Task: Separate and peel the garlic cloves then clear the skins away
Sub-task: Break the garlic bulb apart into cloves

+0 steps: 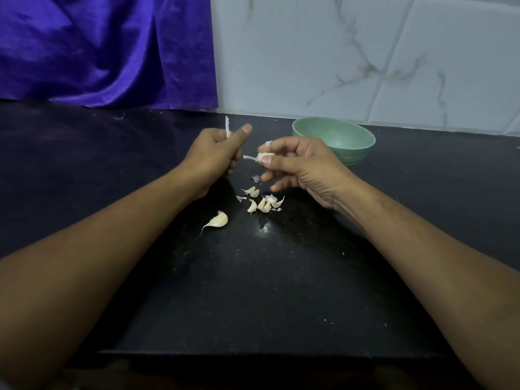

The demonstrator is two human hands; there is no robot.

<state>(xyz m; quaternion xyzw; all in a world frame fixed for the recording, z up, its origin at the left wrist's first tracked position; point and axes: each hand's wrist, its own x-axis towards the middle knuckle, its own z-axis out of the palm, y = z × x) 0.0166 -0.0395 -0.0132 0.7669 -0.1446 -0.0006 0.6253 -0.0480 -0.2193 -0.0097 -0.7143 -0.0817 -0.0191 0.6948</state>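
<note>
1. Two hands work above the tabletop's [281,277] middle; your right hand [295,164] pinches a garlic piece [264,158], its stem [249,157] pointing left toward your left hand [216,153]; that one curls round a skin strip [227,127].
2. Loose cloves [263,204] lie just below both hands, toward the near edge; a lone clove [217,220] sits apart, nearer your left.
3. Drop the strip, then pull along the stem's axis, I judge.

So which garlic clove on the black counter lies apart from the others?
The large cream-coloured garlic clove with the long thin tail, alone, to the left of and nearer the camera than the cluster of smaller cloves.
</note>
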